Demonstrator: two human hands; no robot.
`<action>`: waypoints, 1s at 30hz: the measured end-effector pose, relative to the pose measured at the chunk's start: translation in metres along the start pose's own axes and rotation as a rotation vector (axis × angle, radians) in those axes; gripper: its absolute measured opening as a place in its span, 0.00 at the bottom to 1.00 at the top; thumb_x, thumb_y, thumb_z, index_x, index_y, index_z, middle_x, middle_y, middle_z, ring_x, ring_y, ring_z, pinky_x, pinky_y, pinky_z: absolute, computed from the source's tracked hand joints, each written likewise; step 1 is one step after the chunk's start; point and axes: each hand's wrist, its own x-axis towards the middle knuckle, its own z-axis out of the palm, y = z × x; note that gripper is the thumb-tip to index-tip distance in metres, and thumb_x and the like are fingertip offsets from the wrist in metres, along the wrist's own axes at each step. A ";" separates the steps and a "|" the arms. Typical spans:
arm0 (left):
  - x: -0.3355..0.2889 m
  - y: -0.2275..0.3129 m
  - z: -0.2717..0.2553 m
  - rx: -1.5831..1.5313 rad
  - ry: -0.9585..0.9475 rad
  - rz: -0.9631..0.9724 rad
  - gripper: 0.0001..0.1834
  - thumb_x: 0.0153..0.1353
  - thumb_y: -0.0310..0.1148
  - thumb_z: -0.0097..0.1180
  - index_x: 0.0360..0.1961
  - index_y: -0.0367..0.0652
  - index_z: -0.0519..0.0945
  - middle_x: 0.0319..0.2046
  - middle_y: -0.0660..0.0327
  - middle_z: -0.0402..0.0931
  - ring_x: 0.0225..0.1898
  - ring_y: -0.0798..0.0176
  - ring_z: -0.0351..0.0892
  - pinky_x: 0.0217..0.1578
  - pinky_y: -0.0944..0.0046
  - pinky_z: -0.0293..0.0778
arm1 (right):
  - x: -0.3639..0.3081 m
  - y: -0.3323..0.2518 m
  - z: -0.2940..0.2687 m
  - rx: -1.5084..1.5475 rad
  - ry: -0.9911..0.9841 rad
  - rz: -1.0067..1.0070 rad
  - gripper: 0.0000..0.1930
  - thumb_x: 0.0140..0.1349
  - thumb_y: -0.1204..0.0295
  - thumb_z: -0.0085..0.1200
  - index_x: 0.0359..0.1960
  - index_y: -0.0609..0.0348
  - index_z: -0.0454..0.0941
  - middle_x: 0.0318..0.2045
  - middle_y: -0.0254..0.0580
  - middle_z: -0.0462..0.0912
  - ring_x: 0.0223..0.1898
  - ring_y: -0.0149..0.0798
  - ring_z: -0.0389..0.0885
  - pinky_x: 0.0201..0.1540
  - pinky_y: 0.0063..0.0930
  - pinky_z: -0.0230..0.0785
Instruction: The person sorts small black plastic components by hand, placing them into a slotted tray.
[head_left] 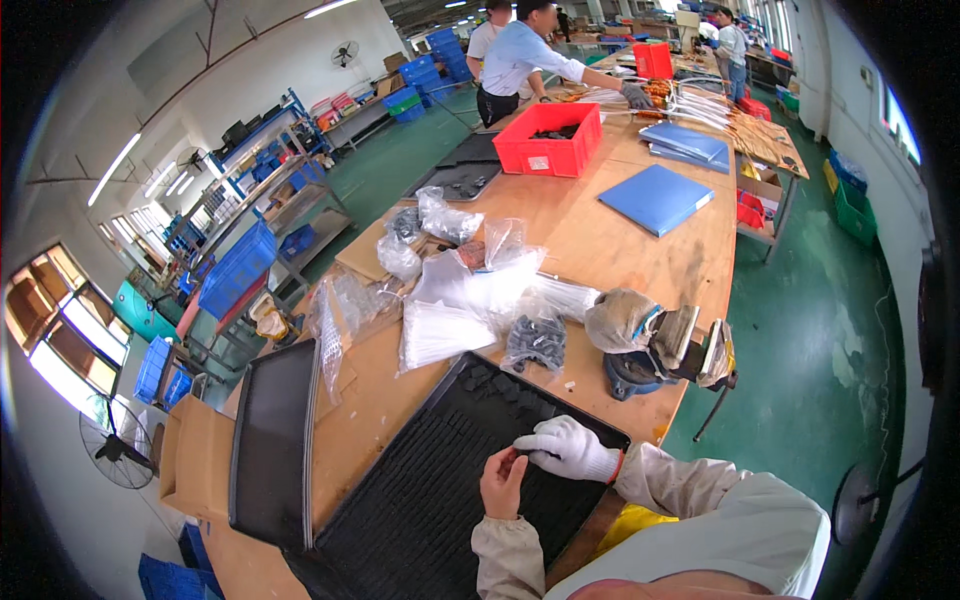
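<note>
My left hand [503, 484] is bare, its thumb and fingers pinched together above the black tray. Right beside it, my right hand [572, 448] wears a white knit glove, and its bent fingers meet the left fingertips. Whatever is pinched there is too small and too covered to make out. Under both hands lies the large black tray [565, 403]. Long rows of small black pieces [425, 470] fill much of it, and a looser group of flat black pieces [497, 385] lies at its far end.
A bench vise [670, 345] stands at the right table edge. Beyond the tray lie a bag of dark parts [536, 343] and white strips [445, 335]. An upright black tray [275, 440] is left. Farther off are a red bin [548, 140], blue folders [657, 199] and a co-worker [530, 60].
</note>
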 end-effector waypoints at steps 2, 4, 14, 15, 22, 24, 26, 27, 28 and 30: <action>0.000 0.003 0.003 0.115 -0.016 0.059 0.15 0.60 0.30 0.63 0.46 0.35 0.78 0.41 0.63 0.76 0.39 0.72 0.74 0.43 0.72 0.71 | -0.008 0.007 0.004 0.035 0.036 0.022 0.12 0.53 0.75 0.59 0.40 0.51 0.78 0.23 0.38 0.77 0.28 0.45 0.78 0.30 0.39 0.70; 0.001 0.004 0.005 0.226 -0.026 0.119 0.15 0.59 0.30 0.64 0.45 0.36 0.78 0.40 0.63 0.75 0.38 0.72 0.74 0.41 0.72 0.70 | -0.011 0.013 0.006 0.074 0.067 0.042 0.11 0.53 0.75 0.59 0.39 0.51 0.78 0.24 0.38 0.77 0.28 0.45 0.79 0.30 0.39 0.70; 0.001 -0.005 0.004 0.159 -0.051 0.072 0.16 0.61 0.32 0.62 0.46 0.34 0.77 0.39 0.63 0.76 0.36 0.73 0.73 0.39 0.73 0.70 | -0.012 0.018 0.011 0.172 0.102 0.006 0.09 0.55 0.75 0.59 0.37 0.53 0.77 0.26 0.40 0.78 0.29 0.47 0.79 0.32 0.39 0.70; 0.001 -0.006 0.003 0.159 -0.056 0.051 0.16 0.62 0.31 0.61 0.47 0.33 0.76 0.39 0.63 0.77 0.37 0.73 0.74 0.39 0.74 0.71 | -0.012 0.017 0.011 0.182 0.117 0.003 0.08 0.55 0.75 0.59 0.37 0.53 0.77 0.26 0.41 0.78 0.30 0.47 0.79 0.32 0.39 0.70; 0.000 -0.002 0.004 0.123 -0.031 -0.004 0.18 0.61 0.34 0.62 0.48 0.34 0.76 0.40 0.62 0.76 0.39 0.72 0.73 0.41 0.73 0.70 | -0.013 0.017 0.011 0.166 0.022 0.031 0.09 0.55 0.75 0.59 0.39 0.51 0.78 0.26 0.40 0.77 0.31 0.47 0.79 0.32 0.40 0.69; -0.001 0.002 0.005 0.109 -0.045 -0.024 0.18 0.61 0.33 0.61 0.48 0.33 0.76 0.41 0.62 0.76 0.40 0.71 0.73 0.43 0.72 0.70 | -0.012 0.016 0.010 0.147 -0.027 0.001 0.10 0.55 0.75 0.58 0.40 0.50 0.78 0.26 0.40 0.77 0.31 0.46 0.78 0.33 0.40 0.68; 0.000 0.000 0.006 0.101 -0.049 -0.023 0.18 0.61 0.33 0.61 0.48 0.33 0.75 0.41 0.62 0.76 0.40 0.71 0.74 0.43 0.72 0.70 | -0.014 0.019 0.011 0.150 -0.028 0.014 0.10 0.55 0.75 0.58 0.40 0.50 0.78 0.27 0.39 0.77 0.32 0.46 0.78 0.34 0.40 0.69; 0.000 -0.001 0.006 0.093 -0.053 -0.019 0.18 0.61 0.33 0.61 0.48 0.33 0.75 0.41 0.61 0.76 0.40 0.71 0.74 0.43 0.72 0.70 | -0.015 0.021 0.011 0.151 -0.029 0.026 0.10 0.55 0.75 0.58 0.40 0.50 0.78 0.28 0.39 0.78 0.32 0.46 0.79 0.35 0.40 0.70; 0.000 0.000 0.008 0.093 -0.051 -0.022 0.18 0.61 0.33 0.61 0.48 0.33 0.75 0.41 0.61 0.76 0.40 0.71 0.74 0.43 0.72 0.70 | -0.014 0.020 0.011 0.153 -0.030 0.027 0.10 0.55 0.75 0.58 0.40 0.50 0.78 0.28 0.39 0.78 0.32 0.46 0.79 0.35 0.40 0.70; 0.000 0.003 0.012 0.046 -0.020 0.045 0.17 0.61 0.32 0.62 0.47 0.34 0.76 0.40 0.62 0.76 0.38 0.71 0.74 0.42 0.72 0.70 | -0.011 0.019 0.010 0.141 0.076 -0.013 0.11 0.55 0.77 0.56 0.40 0.51 0.77 0.29 0.40 0.76 0.32 0.48 0.78 0.34 0.38 0.69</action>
